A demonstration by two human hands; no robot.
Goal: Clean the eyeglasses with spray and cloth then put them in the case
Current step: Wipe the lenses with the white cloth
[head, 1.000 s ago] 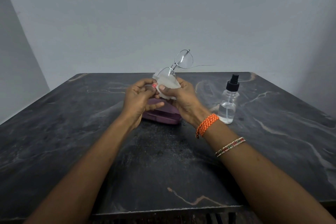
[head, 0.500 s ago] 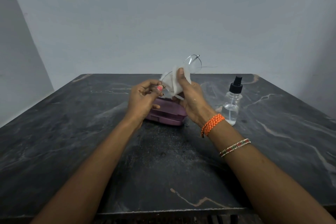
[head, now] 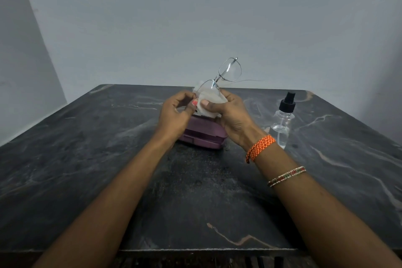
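We are holding the wire-framed eyeglasses (head: 226,74) above the closed purple case (head: 202,135), left hand (head: 176,113) pinching the frame's edge, right hand (head: 230,113) pressing the white cloth (head: 210,99) around the lower lens, best rubbed gently without bending the frame.

A single head-worn view looks forward and down from the person's own position, across the dark desk (head: 87,169) toward the plain wall (head: 195,17) beyond the hands. Both forearms reach in from the bottom edge, close to the wide-angle lens.
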